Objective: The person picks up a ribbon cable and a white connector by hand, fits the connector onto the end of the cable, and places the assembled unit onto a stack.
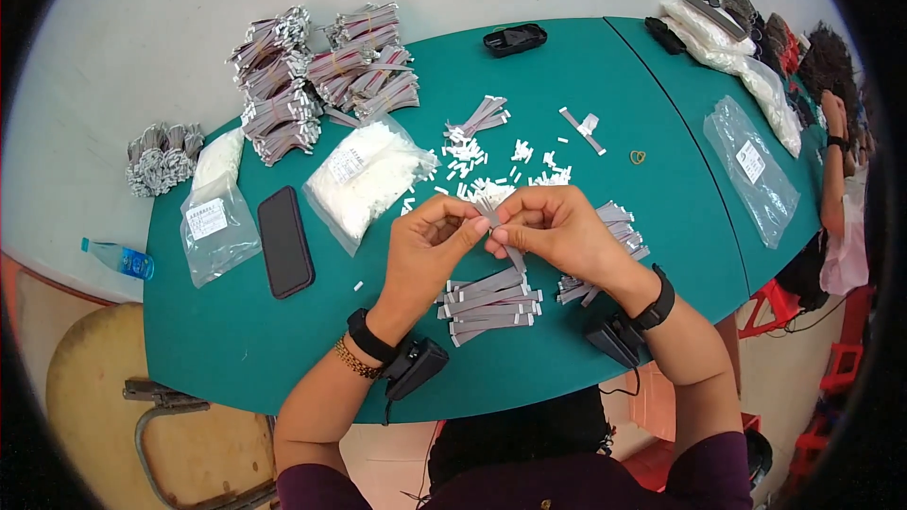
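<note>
Left hand (430, 241): I pinch the grey ribbon cable (501, 236) steady near its end.
Right hand (553, 227): I grip the cable too, pressing squarely.

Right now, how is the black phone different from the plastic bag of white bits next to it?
The black phone is dark, flat and stiff; the plastic bag is clear, puffy and crinkled. The phone is narrower, the bag wider. Both lie on the green table, untouched by either hand.
</note>
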{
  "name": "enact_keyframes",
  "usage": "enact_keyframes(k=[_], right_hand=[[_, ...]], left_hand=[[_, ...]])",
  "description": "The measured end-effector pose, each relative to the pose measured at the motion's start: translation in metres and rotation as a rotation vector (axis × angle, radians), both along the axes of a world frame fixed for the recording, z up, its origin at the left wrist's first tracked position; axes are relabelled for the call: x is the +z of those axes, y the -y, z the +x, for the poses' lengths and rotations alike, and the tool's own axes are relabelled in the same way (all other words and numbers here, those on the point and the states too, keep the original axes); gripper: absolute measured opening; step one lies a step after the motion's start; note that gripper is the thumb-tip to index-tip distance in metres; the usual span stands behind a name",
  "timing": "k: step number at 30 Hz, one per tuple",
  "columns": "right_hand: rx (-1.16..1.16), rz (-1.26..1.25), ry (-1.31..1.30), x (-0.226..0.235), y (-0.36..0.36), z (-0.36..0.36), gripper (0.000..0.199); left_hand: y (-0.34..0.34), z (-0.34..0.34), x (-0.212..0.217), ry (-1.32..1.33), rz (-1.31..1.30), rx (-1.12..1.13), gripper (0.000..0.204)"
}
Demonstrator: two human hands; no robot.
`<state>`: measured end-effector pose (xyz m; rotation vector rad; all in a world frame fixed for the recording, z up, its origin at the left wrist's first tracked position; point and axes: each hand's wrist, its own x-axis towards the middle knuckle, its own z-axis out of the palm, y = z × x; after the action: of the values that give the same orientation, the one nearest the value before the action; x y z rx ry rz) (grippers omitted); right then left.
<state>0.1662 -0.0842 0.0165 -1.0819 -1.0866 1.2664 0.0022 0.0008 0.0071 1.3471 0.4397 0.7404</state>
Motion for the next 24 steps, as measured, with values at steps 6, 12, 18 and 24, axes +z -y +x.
enact_keyframes(k=[6, 12, 18, 24], right_hand=[[0.053, -0.090, 0.098, 0.003, 0.000, -0.001, 0.015], [0.029, -0.084, 0.079, -0.002, 0.002, -0.007, 0.018], [0.050, -0.064, 0.068, -0.004, 0.002, -0.008, 0.018], [0.063, -0.058, 0.058, -0.003, 0.003, -0.007, 0.018]], left_hand=[[0.002, 0.000, -0.002, -0.034, -0.029, 0.020, 0.009], [0.003, 0.000, 0.003, -0.030, -0.043, -0.026, 0.008], [0.001, 0.000, -0.002, -0.043, -0.017, 0.029, 0.010], [-0.001, 0.001, -0.008, -0.021, -0.072, 0.077, 0.011]])
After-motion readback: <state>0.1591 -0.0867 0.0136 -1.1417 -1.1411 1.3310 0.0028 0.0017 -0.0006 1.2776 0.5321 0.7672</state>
